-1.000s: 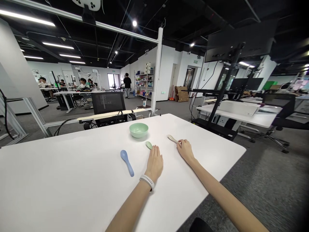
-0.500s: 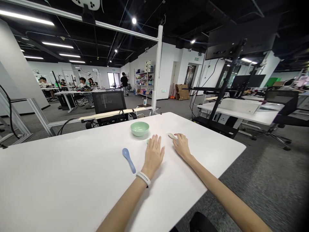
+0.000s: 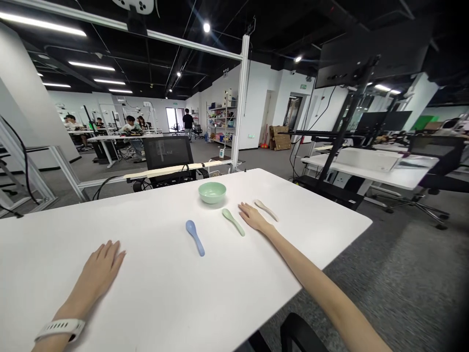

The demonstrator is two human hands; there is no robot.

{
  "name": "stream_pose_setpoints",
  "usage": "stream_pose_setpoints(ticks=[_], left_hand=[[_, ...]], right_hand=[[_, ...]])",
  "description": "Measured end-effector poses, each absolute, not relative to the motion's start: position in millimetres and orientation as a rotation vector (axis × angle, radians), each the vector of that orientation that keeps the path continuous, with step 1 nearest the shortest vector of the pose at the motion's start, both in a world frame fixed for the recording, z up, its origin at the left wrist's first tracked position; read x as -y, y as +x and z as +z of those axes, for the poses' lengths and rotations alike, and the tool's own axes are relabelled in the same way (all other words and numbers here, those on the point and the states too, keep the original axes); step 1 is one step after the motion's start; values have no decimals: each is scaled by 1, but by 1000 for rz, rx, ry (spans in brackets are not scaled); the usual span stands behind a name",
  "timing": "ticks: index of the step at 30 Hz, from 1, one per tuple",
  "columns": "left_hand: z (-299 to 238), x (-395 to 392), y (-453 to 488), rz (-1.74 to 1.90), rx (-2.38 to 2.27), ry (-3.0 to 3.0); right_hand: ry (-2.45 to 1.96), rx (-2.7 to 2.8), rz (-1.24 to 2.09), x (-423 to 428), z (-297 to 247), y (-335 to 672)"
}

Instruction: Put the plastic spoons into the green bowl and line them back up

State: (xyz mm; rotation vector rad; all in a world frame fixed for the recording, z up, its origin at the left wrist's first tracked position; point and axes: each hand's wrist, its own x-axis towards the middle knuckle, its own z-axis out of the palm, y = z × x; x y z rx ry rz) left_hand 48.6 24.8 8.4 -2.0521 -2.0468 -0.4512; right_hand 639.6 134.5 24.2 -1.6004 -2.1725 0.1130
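Toward eight o'clock the frame's edge sliced off the forearm behind the left grip point(image 3: 98, 269), just past the white wristband point(image 3: 60, 328). The other forearm, behind the right grip point(image 3: 252, 215), ran out between four and five. Both palms faced down and out of sight, so I couldn't tell how firmly they touched the worktop point(image 3: 154, 293), itself cropped from six to nine. The near wall of the green bowl point(image 3: 212, 193) hid part of its floor. At five a black chair point(image 3: 298, 332) was cut short; at eleven, a white device point(image 3: 135, 5) lost its top. Goods on the shelving rack point(image 3: 222, 117), near twelve, were too small to name.
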Motion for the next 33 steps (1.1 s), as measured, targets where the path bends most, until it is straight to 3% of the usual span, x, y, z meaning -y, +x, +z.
stream_pose_setpoints(ticks=[4,13,21,28,33], left_hand=[[-1,-21,42,-372,2209,-1975],[14,-12,53,-470,2034,-2043],[-1,-16,50,-462,2153,-1960],[0,-14,49,-400,2085,-2008],[9,-11,57,-428,2129,-1958]], right_hand=[[-1577,2153,126,-131,22,638],[-1582,2139,139,-130,23,640],[-1555,2088,85,-128,28,638],[-2024,1634,-305,-123,51,674],[-2276,1567,-261,-119,41,697]])
